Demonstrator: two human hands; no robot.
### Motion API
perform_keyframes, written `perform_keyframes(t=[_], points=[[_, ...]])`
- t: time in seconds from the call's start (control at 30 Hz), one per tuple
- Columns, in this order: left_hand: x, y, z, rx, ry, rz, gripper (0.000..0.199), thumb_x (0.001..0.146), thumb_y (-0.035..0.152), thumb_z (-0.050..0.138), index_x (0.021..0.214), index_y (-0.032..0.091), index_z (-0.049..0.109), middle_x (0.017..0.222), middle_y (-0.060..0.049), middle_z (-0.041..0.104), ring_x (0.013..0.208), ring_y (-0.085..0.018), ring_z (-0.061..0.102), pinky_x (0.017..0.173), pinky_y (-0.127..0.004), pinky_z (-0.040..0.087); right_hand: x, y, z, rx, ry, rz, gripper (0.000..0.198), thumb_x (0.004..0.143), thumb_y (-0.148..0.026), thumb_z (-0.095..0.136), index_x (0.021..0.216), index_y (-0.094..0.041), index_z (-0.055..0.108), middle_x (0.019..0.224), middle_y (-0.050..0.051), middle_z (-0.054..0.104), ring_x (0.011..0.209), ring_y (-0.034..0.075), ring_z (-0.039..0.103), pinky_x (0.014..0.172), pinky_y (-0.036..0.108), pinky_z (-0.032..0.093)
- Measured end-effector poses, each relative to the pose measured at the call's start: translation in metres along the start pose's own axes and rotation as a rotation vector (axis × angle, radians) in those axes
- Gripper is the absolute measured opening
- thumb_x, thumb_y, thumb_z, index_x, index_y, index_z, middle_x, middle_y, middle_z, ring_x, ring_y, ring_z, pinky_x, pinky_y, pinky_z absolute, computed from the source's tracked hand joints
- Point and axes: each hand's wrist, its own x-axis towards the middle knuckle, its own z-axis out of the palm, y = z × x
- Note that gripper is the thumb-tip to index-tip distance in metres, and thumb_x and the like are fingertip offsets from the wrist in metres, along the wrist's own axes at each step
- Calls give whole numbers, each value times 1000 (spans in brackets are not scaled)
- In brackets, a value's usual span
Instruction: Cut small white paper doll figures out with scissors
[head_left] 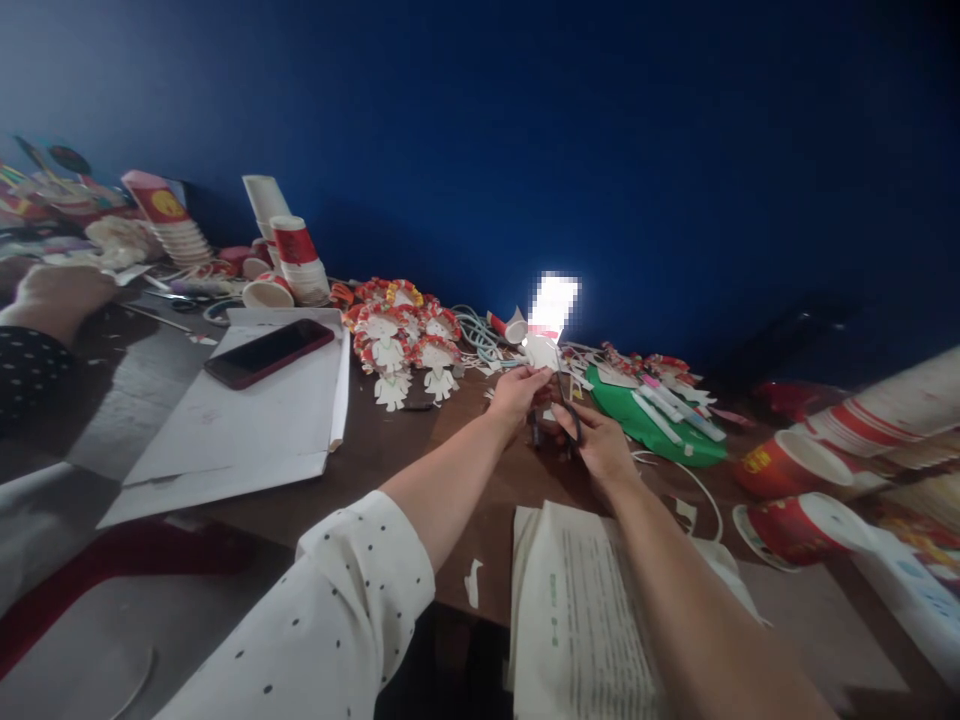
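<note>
Ahead of me, my left hand pinches a white paper piece. My right hand is closed round dark-handled scissors, whose blades point up beside the paper. Whether the blades touch it cannot be made out. Several paper doll cutouts with red and orange trim lie in a heap left of my hands. Just behind the paper, a bright, blurred-out screen leans near the blue wall.
On the left, a phone rests on a large white envelope; another person's hand is beyond it. Paper cups stand at the back, more cups at right. A green sheet and a printed booklet lie nearby.
</note>
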Motion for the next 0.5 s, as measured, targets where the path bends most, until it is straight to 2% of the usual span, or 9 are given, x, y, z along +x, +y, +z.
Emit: perform_keyframes(t=[0.17, 0.37, 0.5], points=[[-2, 2, 2, -29, 0, -13, 28, 66, 23, 88, 69, 13, 62, 64, -1, 66, 56, -7, 58, 62, -22, 49, 4, 4, -1, -16, -10, -20, 66, 67, -66, 80, 111, -17, 81, 68, 3, 67, 57, 15, 56, 49, 26, 46], [-1, 0, 0, -28, -7, -8, 28, 65, 23, 89, 72, 13, 63, 68, -1, 67, 58, -8, 59, 66, -25, 51, 1, 3, 0, -19, 24, -34, 64, 69, -66, 78, 111, -18, 81, 64, 1, 64, 54, 14, 53, 47, 26, 43], [-2, 0, 0, -37, -1, -18, 25, 69, 18, 86, 70, 13, 62, 68, -1, 67, 58, -7, 59, 62, -22, 48, -1, 0, 0, -50, 16, -50, 62, 70, -65, 77, 109, -18, 82, 61, 0, 61, 54, 13, 52, 48, 25, 42]])
